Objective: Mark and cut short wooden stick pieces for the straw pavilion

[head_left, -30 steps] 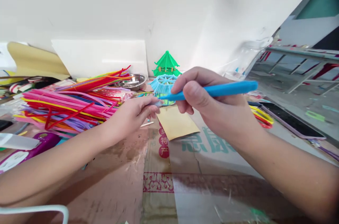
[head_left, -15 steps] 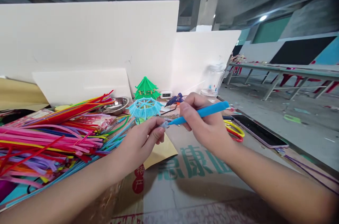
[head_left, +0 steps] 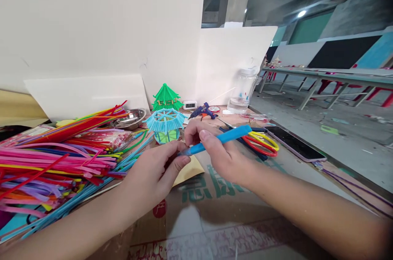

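My right hand (head_left: 219, 149) is closed round a blue marker (head_left: 221, 139), which slants down to the left. The tip end of the marker reaches between the pinched thumb and fingers of my left hand (head_left: 162, 166). A small pale cap (head_left: 184, 153) shows at that end, partly hidden by the left fingers. The fingertips of both hands are close together. Just behind them stands a small model with a light blue roof (head_left: 166, 120) and green lower part. A green pointed roof model (head_left: 166, 97) rises behind it.
Colourful pipe cleaners (head_left: 58, 161) heap at the left beside a metal bowl (head_left: 129, 118). A glue gun (head_left: 204, 110), clock (head_left: 189, 105) and clear jar (head_left: 241, 92) stand at the back. Yellow-and-red-handled scissors (head_left: 262, 145) and a phone (head_left: 294, 143) lie right. White boards (head_left: 101, 35) block the back.
My hands have come closer together. The marker's tip, earlier just beside the pale cap in my left fingers, now meets it there. The view has shifted slightly downward.
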Demonstrator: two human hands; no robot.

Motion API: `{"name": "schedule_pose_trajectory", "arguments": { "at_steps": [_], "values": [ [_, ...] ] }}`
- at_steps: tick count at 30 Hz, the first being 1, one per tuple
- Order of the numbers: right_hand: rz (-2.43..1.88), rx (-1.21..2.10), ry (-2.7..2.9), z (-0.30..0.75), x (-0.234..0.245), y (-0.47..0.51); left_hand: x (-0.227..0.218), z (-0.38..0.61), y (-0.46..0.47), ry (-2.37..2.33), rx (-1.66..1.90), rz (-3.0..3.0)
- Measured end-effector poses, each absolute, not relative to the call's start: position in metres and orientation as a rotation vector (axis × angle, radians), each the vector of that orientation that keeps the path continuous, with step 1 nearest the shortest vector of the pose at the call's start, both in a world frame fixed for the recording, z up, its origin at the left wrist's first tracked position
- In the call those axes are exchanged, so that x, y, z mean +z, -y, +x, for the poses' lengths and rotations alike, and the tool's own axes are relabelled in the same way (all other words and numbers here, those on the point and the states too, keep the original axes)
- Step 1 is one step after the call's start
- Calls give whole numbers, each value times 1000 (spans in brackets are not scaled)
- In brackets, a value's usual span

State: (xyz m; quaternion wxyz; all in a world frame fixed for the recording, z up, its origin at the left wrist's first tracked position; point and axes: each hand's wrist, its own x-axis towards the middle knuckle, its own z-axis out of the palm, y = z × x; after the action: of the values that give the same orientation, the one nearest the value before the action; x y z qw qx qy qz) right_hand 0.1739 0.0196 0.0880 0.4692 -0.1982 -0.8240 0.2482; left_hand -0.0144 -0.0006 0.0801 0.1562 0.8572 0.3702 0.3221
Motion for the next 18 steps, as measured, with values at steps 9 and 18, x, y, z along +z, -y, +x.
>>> {"name": "schedule_pose_trajectory", "arguments": {
  "at_steps": [9, 18],
  "values": [
    [-414, 742, 1959, 162, 79, -7, 76, -14, 11, -1097, 975, 2485],
    [-951, 641, 1928, 220, 105, -80, 124, -129, -54, -1521, 562, 2693]
  ]
}}
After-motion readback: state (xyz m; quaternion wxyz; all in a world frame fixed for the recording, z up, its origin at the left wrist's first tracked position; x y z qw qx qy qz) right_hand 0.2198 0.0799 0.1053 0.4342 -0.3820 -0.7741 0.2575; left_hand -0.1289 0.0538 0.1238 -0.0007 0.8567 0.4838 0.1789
